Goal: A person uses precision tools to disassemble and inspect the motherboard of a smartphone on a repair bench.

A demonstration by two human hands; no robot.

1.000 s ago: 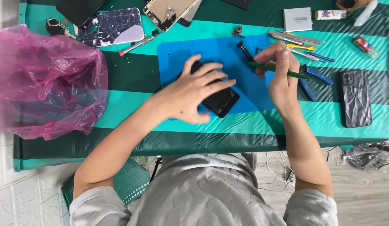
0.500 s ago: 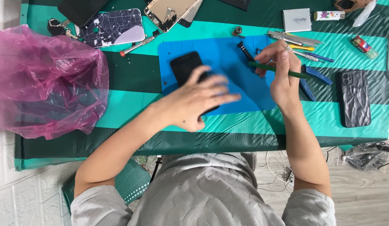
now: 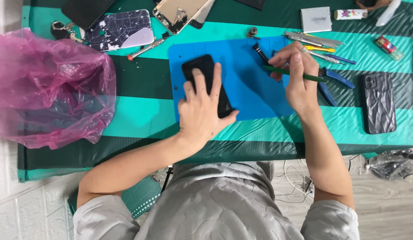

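Near the middle of the frame the left hand lies flat on a black smartphone, its fingers spread and stretched along the phone's dark face, the thumb at its lower right edge; the hand presses down on it and does not close around it. The phone lies tilted on the left half of a blue work mat, which sits on a table covered in teal and dark green stripes.

To the right, the right hand hovers over the right edge of the mat with its fingers curled tight around a thin green tool that lies across the hand and points left. Just above the hand's fingertips a small black screwdriver rests on the mat.

Right of that hand lie blue-handled pliers, and above them a row of tweezers and slim tools. A dark phone case with a wrinkled texture lies at the right side of the table. In the upper left of the frame lie a phone back panel with a cracked pattern and an opened phone housing. A crumpled pink plastic bag fills the left side of the frame
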